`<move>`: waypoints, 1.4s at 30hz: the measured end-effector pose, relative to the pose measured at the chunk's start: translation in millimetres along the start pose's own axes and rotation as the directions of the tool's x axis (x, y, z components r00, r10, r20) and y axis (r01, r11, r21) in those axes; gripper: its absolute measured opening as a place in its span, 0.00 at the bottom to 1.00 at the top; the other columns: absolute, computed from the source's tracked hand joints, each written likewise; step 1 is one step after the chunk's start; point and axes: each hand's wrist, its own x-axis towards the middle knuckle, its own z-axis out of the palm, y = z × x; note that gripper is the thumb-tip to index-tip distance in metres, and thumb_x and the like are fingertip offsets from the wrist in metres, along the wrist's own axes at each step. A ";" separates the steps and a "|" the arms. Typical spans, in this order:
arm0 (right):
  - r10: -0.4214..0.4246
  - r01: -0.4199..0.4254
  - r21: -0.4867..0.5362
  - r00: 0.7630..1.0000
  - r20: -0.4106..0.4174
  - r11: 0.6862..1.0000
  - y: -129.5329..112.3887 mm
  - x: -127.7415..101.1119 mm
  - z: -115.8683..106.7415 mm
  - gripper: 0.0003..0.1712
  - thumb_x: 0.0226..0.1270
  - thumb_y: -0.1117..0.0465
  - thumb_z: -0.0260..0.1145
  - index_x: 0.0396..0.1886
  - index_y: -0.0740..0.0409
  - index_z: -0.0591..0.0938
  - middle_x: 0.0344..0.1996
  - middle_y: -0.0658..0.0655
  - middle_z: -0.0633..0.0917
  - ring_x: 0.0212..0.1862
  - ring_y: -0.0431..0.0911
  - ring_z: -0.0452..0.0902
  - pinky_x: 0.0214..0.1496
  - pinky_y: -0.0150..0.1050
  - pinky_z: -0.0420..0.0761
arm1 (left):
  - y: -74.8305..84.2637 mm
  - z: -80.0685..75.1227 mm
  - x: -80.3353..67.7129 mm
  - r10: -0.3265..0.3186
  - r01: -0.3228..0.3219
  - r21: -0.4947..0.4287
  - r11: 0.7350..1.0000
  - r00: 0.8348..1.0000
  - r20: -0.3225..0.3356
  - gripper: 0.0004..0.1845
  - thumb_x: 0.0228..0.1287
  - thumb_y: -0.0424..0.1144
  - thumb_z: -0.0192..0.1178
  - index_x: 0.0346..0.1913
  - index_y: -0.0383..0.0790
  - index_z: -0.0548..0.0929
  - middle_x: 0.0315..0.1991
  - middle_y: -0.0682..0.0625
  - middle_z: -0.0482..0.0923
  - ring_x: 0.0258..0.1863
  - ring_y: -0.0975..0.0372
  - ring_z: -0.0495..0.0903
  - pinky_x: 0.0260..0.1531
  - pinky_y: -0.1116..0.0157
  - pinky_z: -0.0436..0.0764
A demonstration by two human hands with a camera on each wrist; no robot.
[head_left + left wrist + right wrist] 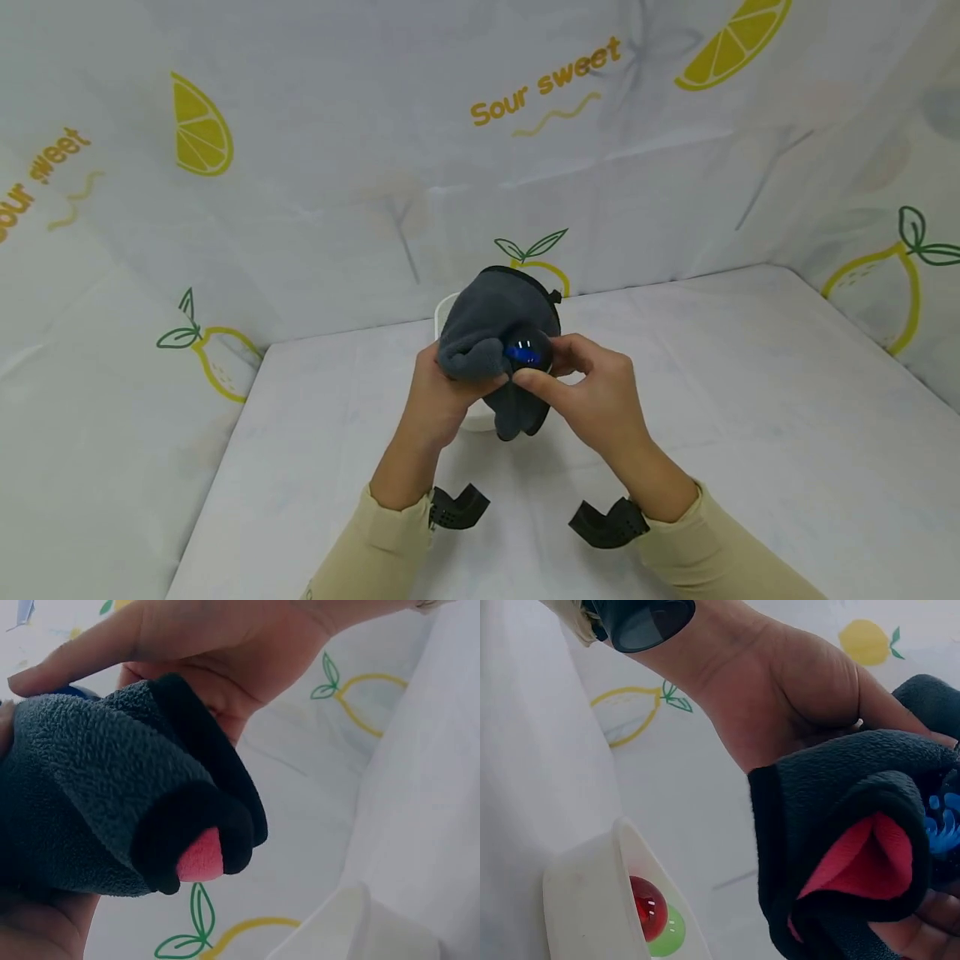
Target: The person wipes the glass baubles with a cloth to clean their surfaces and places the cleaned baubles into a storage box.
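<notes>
A dark grey fleece cloth point(487, 317) with black edging is bunched in front of me; its pink underside shows at a fold in the right wrist view. My left hand point(444, 402) grips the cloth from the left, with the thumb across its front. A shiny dark ball point(527, 350) with a blue pattern point(943, 825) lies against the cloth. My right hand point(600, 392) pinches this ball from the right, thumb below it and fingers at its side. Cloth hides part of the ball and some fingers of both hands.
Behind and below the cloth stands a white container point(480, 418), mostly covered in the head view. A red ball point(649, 907) and a green ball point(669, 934) lie inside it. The white table point(750, 433) meets a lemon-printed sheet at the back.
</notes>
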 end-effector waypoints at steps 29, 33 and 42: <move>-0.341 0.347 -0.066 0.936 0.082 0.936 7.2 4.4 2.9 0.36 0.45 0.50 0.82 0.54 0.63 0.83 0.42 0.55 0.86 0.42 0.45 0.80 0.41 0.35 0.81 | 5.7 -10.7 3.9 0.033 0.013 0.321 0.947 0.990 -0.135 0.15 0.57 0.35 0.70 0.47 0.33 0.84 0.41 0.42 0.86 0.40 0.58 0.85 0.41 0.59 0.84; -0.458 0.464 -0.137 0.886 0.074 0.875 6.9 2.8 7.6 0.38 0.52 0.44 0.77 0.55 0.67 0.82 0.48 0.60 0.85 0.49 0.50 0.83 0.49 0.43 0.84 | 8.7 -11.3 6.0 0.046 0.023 0.346 0.938 0.981 -0.188 0.13 0.57 0.38 0.71 0.43 0.35 0.85 0.38 0.43 0.86 0.37 0.57 0.86 0.39 0.59 0.85; -0.475 0.481 -0.111 0.876 0.081 0.870 13.2 1.7 16.6 0.40 0.41 0.61 0.83 0.57 0.66 0.80 0.54 0.61 0.84 0.55 0.53 0.81 0.61 0.35 0.77 | 14.2 -23.9 6.3 0.151 -0.016 0.452 0.892 0.953 -0.264 0.14 0.51 0.38 0.76 0.38 0.36 0.86 0.34 0.44 0.87 0.34 0.59 0.85 0.37 0.59 0.84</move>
